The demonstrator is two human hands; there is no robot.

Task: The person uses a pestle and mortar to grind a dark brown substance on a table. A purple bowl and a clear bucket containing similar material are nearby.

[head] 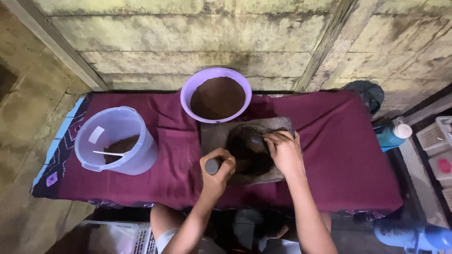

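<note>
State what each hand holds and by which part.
The left hand grips a stone pestle around its upper end. The right hand rests on the grinding stone; whether it holds anything cannot be told.

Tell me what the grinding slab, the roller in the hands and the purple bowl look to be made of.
Grinding slab: likely rough stone, grey, matte, grainy. Roller: probably stone too, with a dull grey round end showing in the left hand; the right hand covers its other end. Purple bowl: seemingly plastic, with a smooth, thin, evenly coloured rim, holding brown powder.
</note>
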